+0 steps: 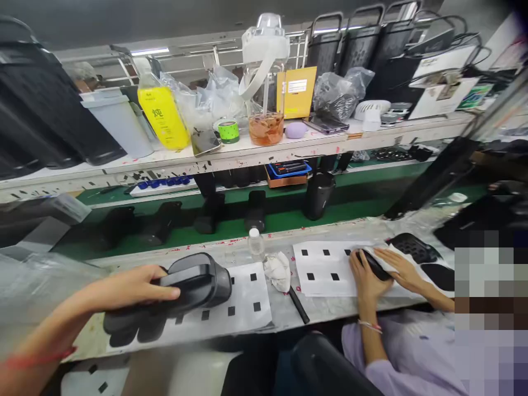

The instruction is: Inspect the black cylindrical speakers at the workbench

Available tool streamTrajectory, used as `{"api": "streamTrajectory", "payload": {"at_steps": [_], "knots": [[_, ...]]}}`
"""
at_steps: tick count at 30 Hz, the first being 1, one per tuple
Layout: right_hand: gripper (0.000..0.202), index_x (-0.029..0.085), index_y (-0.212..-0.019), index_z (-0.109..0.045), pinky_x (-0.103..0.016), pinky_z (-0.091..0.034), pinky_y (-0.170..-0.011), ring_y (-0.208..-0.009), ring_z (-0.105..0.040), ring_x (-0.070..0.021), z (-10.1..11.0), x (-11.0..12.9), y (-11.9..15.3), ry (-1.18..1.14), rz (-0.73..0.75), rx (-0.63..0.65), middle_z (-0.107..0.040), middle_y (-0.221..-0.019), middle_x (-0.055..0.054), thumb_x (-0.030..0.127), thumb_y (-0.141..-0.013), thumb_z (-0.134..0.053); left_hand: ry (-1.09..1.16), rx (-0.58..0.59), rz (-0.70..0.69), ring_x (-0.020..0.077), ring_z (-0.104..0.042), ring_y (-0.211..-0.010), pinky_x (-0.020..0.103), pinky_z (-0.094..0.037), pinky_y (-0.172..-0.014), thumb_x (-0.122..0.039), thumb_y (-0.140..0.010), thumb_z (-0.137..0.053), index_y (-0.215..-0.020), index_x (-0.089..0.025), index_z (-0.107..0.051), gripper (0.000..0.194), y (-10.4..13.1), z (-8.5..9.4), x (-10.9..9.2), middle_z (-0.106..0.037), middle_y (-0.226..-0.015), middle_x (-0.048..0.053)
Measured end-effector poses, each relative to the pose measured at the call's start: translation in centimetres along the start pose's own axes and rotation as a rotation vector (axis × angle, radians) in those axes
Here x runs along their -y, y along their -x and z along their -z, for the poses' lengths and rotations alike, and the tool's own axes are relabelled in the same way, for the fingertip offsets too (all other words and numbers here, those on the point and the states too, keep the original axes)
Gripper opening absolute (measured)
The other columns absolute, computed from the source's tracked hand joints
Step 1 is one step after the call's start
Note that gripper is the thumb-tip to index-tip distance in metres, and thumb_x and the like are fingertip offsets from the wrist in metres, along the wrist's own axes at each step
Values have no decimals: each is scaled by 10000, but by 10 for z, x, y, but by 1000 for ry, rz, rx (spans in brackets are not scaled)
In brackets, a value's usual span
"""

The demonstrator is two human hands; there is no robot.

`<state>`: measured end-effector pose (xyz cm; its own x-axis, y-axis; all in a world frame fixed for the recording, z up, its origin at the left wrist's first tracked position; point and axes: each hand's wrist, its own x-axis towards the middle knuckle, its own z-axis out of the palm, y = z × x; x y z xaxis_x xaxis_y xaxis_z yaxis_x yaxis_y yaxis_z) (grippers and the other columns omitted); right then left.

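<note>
My left hand comes in from the left, a red band at its wrist. Its fingers and thumb are closed on the near end of a black plastic part with a loop handle. This part is over a white sheet with black squares on the bench. Under my hand lie flat black rounded pieces, partly covered. My right hand does not show. Right of the sheet are a crumpled white cloth and a black-handled tool.
A co-worker's hands hold a black part and a white cloth over another marked sheet. A small clear bottle stands behind. The shelf above bears a drink jug, a yellow bottle and black bins.
</note>
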<state>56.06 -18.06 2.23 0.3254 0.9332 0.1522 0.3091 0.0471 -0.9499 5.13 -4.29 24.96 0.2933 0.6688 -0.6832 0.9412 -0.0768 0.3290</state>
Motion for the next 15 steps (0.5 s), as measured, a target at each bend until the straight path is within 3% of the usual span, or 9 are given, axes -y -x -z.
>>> {"api": "streamTrajectory", "payload": {"at_steps": [3,7,9,11,15], "knots": [[1003,338,-1519,60,-445,-116,-1258,-1485,-14,-333,0,-34,0,-123,-17,-22,-253,-1560,68,840,-698,-223,-31,45,-20,137,-405,-617,242,-293,-558,-705,-722,-619,-693,-157,-533,556,-34,36,7,-464,-658,3],[713,493,-1462,-180,-410,-195,-1256,-1485,-69,-281,-4,-45,-8,-247,-18,-84,-335,-1489,196,754,-811,-311,-52,115,-54,113,-302,-560,253,-222,-535,-686,-719,-625,-633,-170,-465,547,-75,76,9,-362,-585,-24],[574,577,-1383,-298,-407,-270,-1240,-1476,-139,-267,-4,-34,-14,-267,-29,-133,-434,-1403,228,676,-832,-423,-65,156,-74,107,-247,-540,269,-174,-533,-686,-701,-638,-599,-182,-431,555,-96,88,9,-315,-553,-36],[525,624,-1283,-424,-419,-367,-1189,-1464,-216,-264,-4,-16,-20,-113,-104,-116,-565,-1282,178,585,-779,-565,-76,196,-102,111,-257,-543,273,-176,-542,-696,-687,-645,-582,-182,-432,566,-116,94,7,-338,-549,-31],[324,577,-993,-661,-587,-428,-1072,-1438,-281,-343,-2,28,-26,239,-276,-16,-681,-992,20,508,-678,-689,-79,263,-148,117,-325,-553,260,-217,-551,-685,-686,-660,-590,-171,-485,552,-147,96,1,-413,-565,-17]]}}
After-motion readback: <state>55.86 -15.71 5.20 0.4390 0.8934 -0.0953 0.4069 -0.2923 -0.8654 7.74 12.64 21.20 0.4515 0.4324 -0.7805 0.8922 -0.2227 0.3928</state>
